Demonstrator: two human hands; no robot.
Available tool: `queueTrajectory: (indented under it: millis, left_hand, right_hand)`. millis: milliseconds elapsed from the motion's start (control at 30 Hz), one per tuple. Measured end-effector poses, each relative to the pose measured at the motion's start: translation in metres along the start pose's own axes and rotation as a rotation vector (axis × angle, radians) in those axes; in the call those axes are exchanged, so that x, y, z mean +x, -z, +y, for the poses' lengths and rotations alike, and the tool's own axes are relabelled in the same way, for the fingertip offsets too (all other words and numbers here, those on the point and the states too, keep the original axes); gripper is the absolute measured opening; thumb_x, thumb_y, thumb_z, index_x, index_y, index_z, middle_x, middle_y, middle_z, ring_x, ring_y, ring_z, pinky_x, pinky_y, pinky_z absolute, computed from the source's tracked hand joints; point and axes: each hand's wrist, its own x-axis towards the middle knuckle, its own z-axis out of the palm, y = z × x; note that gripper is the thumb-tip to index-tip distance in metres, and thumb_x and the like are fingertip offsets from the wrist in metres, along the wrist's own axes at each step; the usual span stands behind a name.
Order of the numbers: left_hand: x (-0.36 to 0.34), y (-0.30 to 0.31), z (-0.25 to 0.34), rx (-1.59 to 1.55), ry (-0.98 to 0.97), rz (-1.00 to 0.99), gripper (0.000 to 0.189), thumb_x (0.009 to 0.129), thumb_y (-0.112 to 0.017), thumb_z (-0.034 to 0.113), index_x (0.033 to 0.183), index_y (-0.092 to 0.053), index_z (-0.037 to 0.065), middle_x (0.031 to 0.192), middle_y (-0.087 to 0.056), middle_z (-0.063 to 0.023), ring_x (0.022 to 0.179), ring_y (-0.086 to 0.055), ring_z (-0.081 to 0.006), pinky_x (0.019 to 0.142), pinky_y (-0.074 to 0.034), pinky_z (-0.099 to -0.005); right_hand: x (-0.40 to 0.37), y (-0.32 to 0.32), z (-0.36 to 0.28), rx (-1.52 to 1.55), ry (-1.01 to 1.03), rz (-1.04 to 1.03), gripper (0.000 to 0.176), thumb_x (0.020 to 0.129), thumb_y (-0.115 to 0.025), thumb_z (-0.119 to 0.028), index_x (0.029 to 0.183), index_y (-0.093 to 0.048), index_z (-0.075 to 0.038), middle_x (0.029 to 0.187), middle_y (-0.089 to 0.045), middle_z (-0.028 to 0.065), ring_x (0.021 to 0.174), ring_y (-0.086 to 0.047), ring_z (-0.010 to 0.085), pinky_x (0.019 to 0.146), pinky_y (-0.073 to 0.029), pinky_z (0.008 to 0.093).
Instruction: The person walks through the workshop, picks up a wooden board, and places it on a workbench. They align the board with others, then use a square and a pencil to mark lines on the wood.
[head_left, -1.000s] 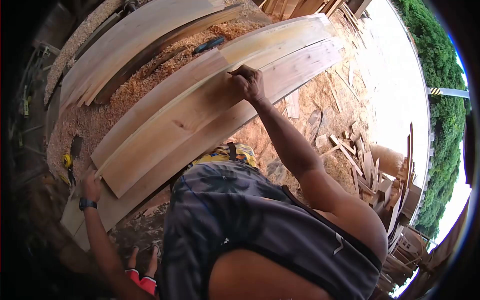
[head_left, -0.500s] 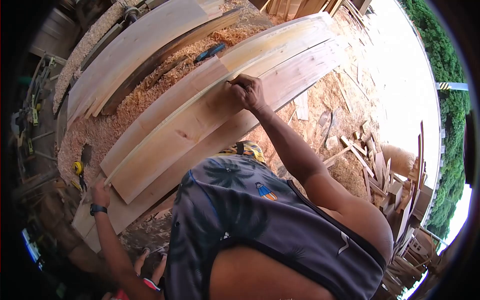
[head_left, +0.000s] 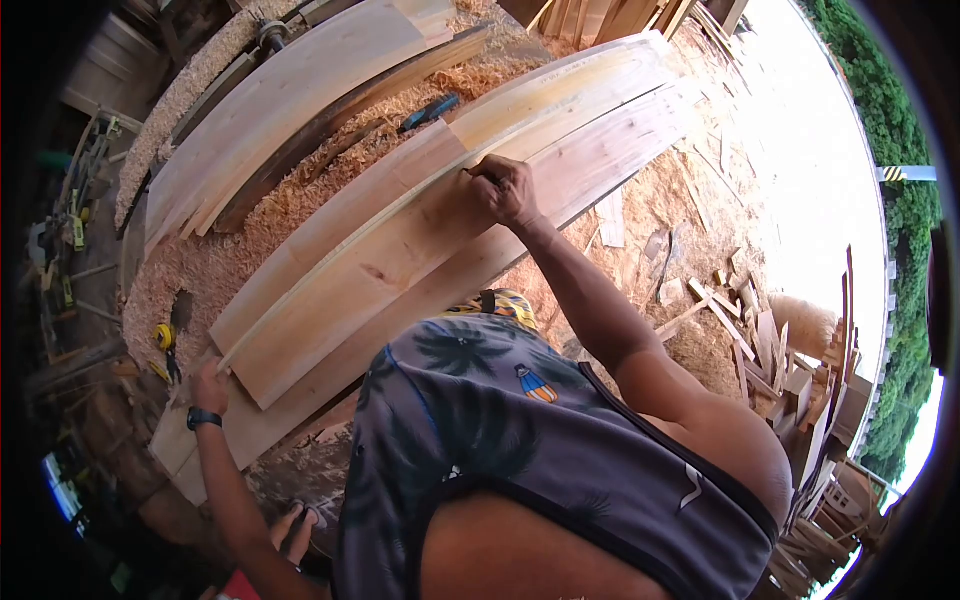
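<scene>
Head view shows the left hand (head_left: 209,386) closed on the near end of a thin strip (head_left: 345,241), likely light, springy, best held at its ends; the right hand (head_left: 510,192) curls, contents unclear.

Right hand (head_left: 503,192) on pale board (head_left: 325,315), left hand (head_left: 208,388) at end of thin strip (head_left: 340,245)

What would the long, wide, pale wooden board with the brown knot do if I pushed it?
The knotted board would probably stay stiff: it looks like solid wood. Being long and wide, it may feel heavy. It's flat on another plank, so it might slide, not roll.
</scene>
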Motion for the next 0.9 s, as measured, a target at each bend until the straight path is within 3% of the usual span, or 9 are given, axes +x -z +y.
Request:
queueTrajectory:
  millis: [333, 400, 433, 500, 567, 600, 700, 733, 900]
  left_hand:
    - [0.003, -0.01, -0.018, 0.072, -0.021, 0.027, 0.02, 0.084, -0.069, 0.007, 0.103, -0.066, 0.0, 0.097, -0.067, -0.0243, 0.095, -0.064, -0.0432, 0.079, -0.049, -0.0471]
    - [0.003, -0.013, -0.02, 0.084, -0.016, 0.044, 0.021, 0.083, -0.07, 0.007, 0.103, -0.066, 0.001, 0.097, -0.067, -0.0243, 0.095, -0.063, -0.0431, 0.08, -0.049, -0.047]
    - [0.004, -0.016, -0.025, 0.083, -0.022, 0.052, 0.021, 0.083, -0.07, 0.008, 0.103, -0.066, 0.001, 0.097, -0.067, -0.0237, 0.096, -0.064, -0.0428, 0.08, -0.05, -0.0468]
    - [0.003, -0.012, -0.024, 0.085, -0.025, 0.073, 0.021, 0.083, -0.071, 0.008, 0.103, -0.067, 0.001, 0.098, -0.067, -0.0232, 0.096, -0.064, -0.0425, 0.08, -0.05, -0.0467]
    - [0.0, -0.002, 0.001, 0.054, 0.057, 0.01, 0.02, 0.083, -0.071, 0.008, 0.101, -0.067, 0.0, 0.099, -0.068, -0.021, 0.096, -0.064, -0.0415, 0.081, -0.05, -0.0468]
    - [-0.003, -0.001, 0.006, 0.053, 0.062, 0.021, 0.02, 0.083, -0.071, 0.008, 0.101, -0.067, 0.0, 0.099, -0.068, -0.021, 0.096, -0.064, -0.0415, 0.081, -0.05, -0.0468]
    - [-0.002, 0.0, 0.01, 0.097, 0.088, 0.048, 0.018, 0.083, -0.071, 0.008, 0.099, -0.068, 0.001, 0.1, -0.069, -0.0187, 0.098, -0.064, -0.0398, 0.083, -0.05, -0.0471]
    - [-0.003, -0.003, 0.006, 0.12, 0.056, 0.067, 0.017, 0.082, -0.071, 0.007, 0.099, -0.069, 0.002, 0.1, -0.069, -0.0184, 0.098, -0.064, -0.039, 0.084, -0.05, -0.047]
    - [-0.006, -0.01, 0.001, 0.128, 0.028, 0.149, 0.03, 0.079, -0.073, 0.004, 0.108, -0.068, 0.002, 0.108, -0.068, -0.0172, 0.105, -0.063, -0.0366, 0.091, -0.05, -0.0454]
  right_hand:
    - [0.007, 0.002, -0.01, -0.051, 0.024, 0.007, 0.009, 0.074, -0.062, -0.008, 0.08, -0.065, -0.002, 0.074, -0.065, 0.0187, 0.07, -0.065, 0.0377, 0.063, -0.052, 0.0408]
    - [0.016, 0.004, -0.007, -0.169, 0.056, -0.067, 0.01, 0.072, -0.062, -0.01, 0.073, -0.064, -0.001, 0.066, -0.062, 0.0202, 0.065, -0.063, 0.0403, 0.059, -0.051, 0.0433]
    - [0.029, 0.013, -0.026, -0.429, -0.017, -0.21, 0.012, 0.071, -0.061, -0.013, 0.068, -0.064, -0.001, 0.061, -0.06, 0.0209, 0.061, -0.061, 0.0417, 0.056, -0.051, 0.0449]
    - [0.037, 0.03, -0.062, -0.483, -0.096, -0.158, 0.013, 0.07, -0.059, -0.013, 0.066, -0.065, -0.002, 0.062, -0.061, 0.0202, 0.061, -0.063, 0.0404, 0.057, -0.052, 0.0441]
    - [0.038, 0.046, -0.086, -0.409, -0.012, 0.0, 0.009, 0.072, -0.059, -0.007, 0.069, -0.065, 0.0, 0.063, -0.063, 0.02, 0.055, -0.064, 0.0342, 0.055, -0.051, 0.04]
    - [0.037, 0.05, -0.083, -0.291, -0.007, 0.028, 0.011, 0.078, -0.063, -0.007, 0.083, -0.071, -0.001, 0.068, -0.066, 0.0187, 0.057, -0.066, 0.0288, 0.056, -0.051, 0.0381]
    - [0.046, 0.045, -0.088, -0.187, -0.03, 0.122, 0.016, 0.086, -0.064, -0.014, 0.094, -0.072, -0.003, 0.074, -0.069, 0.0202, 0.067, -0.069, 0.0351, 0.063, -0.054, 0.0402]
    - [0.05, 0.044, -0.09, -0.208, -0.044, 0.072, 0.019, 0.094, -0.062, -0.018, 0.103, -0.07, -0.003, 0.076, -0.071, 0.0188, 0.069, -0.071, 0.033, 0.064, -0.054, 0.039]
    - [0.085, 0.024, -0.087, 0.018, -0.225, -0.036, 0.027, 0.097, -0.061, -0.025, 0.108, -0.069, -0.002, 0.075, -0.072, 0.0154, 0.072, -0.072, 0.0289, 0.064, -0.054, 0.0383]
